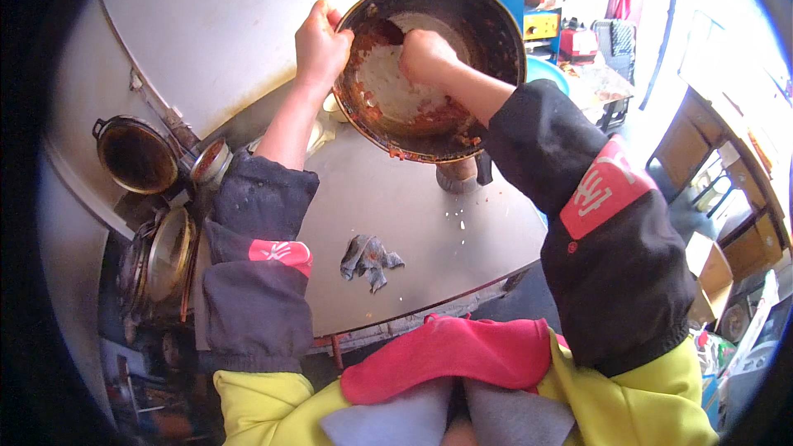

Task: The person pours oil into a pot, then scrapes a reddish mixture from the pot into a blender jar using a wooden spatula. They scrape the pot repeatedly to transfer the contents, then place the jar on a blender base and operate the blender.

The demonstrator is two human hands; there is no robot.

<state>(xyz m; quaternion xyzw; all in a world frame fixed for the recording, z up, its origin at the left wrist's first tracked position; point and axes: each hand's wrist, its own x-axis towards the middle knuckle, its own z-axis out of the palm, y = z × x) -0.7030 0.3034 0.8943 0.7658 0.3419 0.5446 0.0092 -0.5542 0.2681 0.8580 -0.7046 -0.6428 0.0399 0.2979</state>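
A deep, dark pan (396, 105), smeared inside with reddish-brown food residue, is tilted toward me above the table. My left hand (322, 43) grips its rim at the left. Inside the pan my right hand (430, 59) is closed in a fist around a dark utensil (385, 31), whose handle is mostly hidden by the fingers. Bits of red food cling to the pan's lower rim. On the table (384, 198) below lies a crumpled grey cloth (370, 260) with reddish stains. White food bits (461, 226) are scattered to the cloth's right.
Partly behind the pan's lower edge stands a brownish cylindrical object (457, 178). At left are an empty dark pan (137, 155), a bowl of red food (210, 160) and stacked round lids (168, 241). A blue basin (548, 73) shows beyond the pan; an open cardboard box (709, 275) sits at right.
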